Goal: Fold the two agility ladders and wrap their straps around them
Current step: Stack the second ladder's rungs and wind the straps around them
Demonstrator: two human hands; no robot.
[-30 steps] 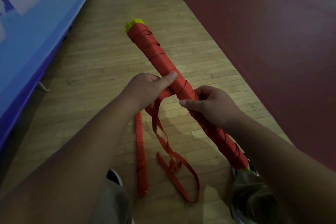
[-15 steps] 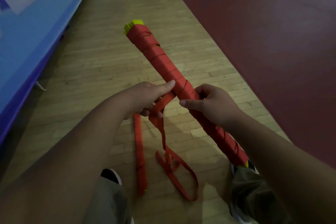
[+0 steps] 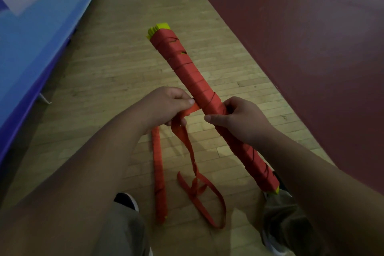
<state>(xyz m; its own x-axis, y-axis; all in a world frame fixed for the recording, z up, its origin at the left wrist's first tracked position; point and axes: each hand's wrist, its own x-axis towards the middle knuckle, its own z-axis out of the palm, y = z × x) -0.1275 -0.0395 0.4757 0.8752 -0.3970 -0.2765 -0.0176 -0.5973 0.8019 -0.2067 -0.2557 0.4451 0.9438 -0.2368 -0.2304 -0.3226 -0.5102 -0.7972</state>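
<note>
- You are wrapping the loose red fabric strap (image 3: 188, 147) around the long bundle of folded yellow ladder rungs bound in red strap (image 3: 199, 91); likely a late stage, most of the bundle is already covered.
- Keep tension on the strap as you are bringing it round, lay each turn flat beside the last one, no twists.
- Your left hand (image 3: 166, 106) is pinching the strap between thumb and fingers, right at the bundle's left side, touching it.
- Your right hand (image 3: 239, 120) is closed around the bundle's middle, thumb pointing left, holding it steady in the air, tilted, far end up.
- Keep that grip firm so earlier turns are not slipping.
- The strap's tail is hanging from your left hand down to the pale wooden plank floor (image 3: 104, 89), looping near your feet; mind it is not snagging under a shoe.
- A second red-wrapped bundle (image 3: 159, 174) is lying on the floor below your left hand, between your feet; it looks already wrapped.
- The held bundle's near end is sitting by your right knee.
</note>
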